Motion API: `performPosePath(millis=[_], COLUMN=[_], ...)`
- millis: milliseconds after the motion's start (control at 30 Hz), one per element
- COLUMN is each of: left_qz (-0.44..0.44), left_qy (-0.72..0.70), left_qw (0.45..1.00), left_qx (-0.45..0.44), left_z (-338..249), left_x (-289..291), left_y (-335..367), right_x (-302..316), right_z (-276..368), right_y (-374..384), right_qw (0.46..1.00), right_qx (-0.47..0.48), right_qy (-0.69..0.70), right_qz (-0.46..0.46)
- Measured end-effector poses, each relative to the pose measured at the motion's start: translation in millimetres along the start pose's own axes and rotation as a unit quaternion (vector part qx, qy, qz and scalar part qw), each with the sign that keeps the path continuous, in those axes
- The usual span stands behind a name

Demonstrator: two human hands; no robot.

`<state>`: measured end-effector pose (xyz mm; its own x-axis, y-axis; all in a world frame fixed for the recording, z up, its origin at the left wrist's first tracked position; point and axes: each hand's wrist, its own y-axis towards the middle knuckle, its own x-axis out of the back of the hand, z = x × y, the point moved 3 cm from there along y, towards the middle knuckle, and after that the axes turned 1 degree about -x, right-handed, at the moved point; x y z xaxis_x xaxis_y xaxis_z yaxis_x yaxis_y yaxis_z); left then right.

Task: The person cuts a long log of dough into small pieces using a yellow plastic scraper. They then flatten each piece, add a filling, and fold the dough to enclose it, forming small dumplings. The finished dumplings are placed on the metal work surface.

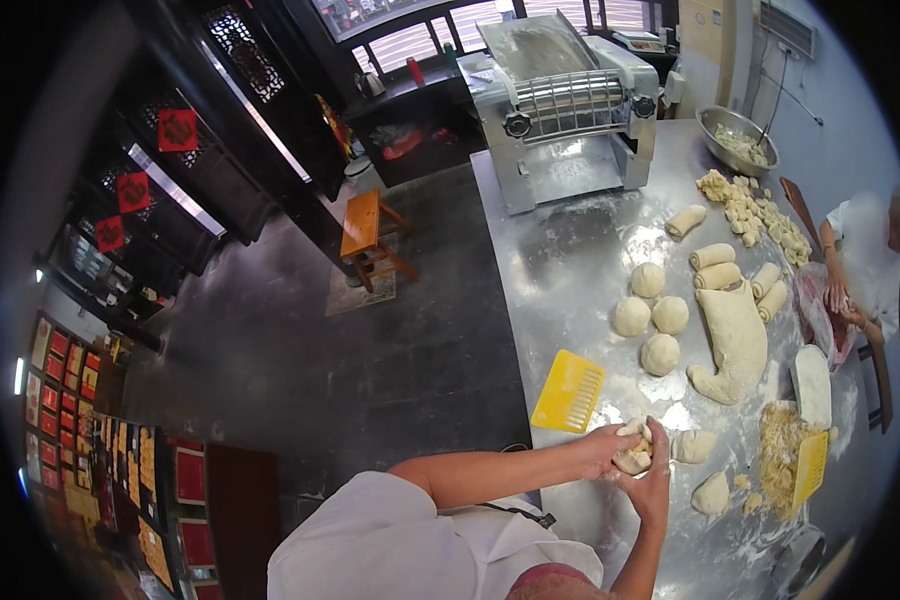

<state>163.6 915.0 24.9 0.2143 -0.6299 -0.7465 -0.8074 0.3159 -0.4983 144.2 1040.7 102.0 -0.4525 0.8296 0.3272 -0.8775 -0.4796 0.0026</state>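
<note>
My left hand (pixel 602 452) and my right hand (pixel 652 474) close together around a filled dough piece (pixel 632 460) at the steel table's near edge. Its pale wrapper gathers around chunky, yellowish filling; the fingers partly hide it. Two dough pieces (pixel 703 468) lie just right of my hands. A yellow slotted scraper (pixel 568 391) rests flat beyond my left hand. Several round dough balls (pixel 660 354) sit farther up the table, beside a large slab of dough (pixel 735 340) with a curved tail. Short dough rolls (pixel 715 265) lie behind the slab.
A dough sheeter (pixel 570 120) stands at the table's far end. Lumpy dough bits (pixel 755 215) and a metal bowl (pixel 738 140) are at far right. Crumbly filling (pixel 778 450) with another yellow scraper (pixel 810 468) lies near right. A co-worker (pixel 865 250) handles a plastic bag (pixel 826 310).
</note>
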Motion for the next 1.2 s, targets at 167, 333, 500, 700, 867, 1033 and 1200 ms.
performPosePath(millis=[167,333,500,700,867,1033,1200], left_qz=[-0.054,0.020,0.114,0.113,0.190,0.127,0.076], left_qy=[0.135,0.244,0.253,0.043,0.053,0.016,-0.119], left_qw=[0.989,0.966,0.929,0.959,0.956,0.975,0.988], left_qx=[-0.002,0.080,0.246,0.258,0.217,0.183,0.067], left_z=[-15.5,-44.7,-93.9,-91.2,-77.7,-70.5,-73.8], left_x=[-3.9,-7.6,4.0,52.4,54.2,65.2,59.9], left_y=[-15.1,-37.6,-48.4,-55.7,-61.1,-58.2,-57.2], right_x=[-23.1,-44.2,-56.1,-90.0,-112.7,-107.8,-92.7], right_z=[-10.5,-3.1,2.7,-4.0,31.8,54.7,53.2], right_y=[4.1,8.9,7.4,6.7,16.0,34.4,59.8], right_qw=[0.998,0.988,0.944,0.888,0.952,0.992,0.980], right_qx=[0.007,0.042,-0.039,-0.041,-0.094,-0.054,-0.050], right_qy=[-0.037,-0.065,0.197,0.378,0.261,0.117,0.188], right_qz=[-0.044,-0.134,-0.264,-0.258,-0.129,0.010,0.036])
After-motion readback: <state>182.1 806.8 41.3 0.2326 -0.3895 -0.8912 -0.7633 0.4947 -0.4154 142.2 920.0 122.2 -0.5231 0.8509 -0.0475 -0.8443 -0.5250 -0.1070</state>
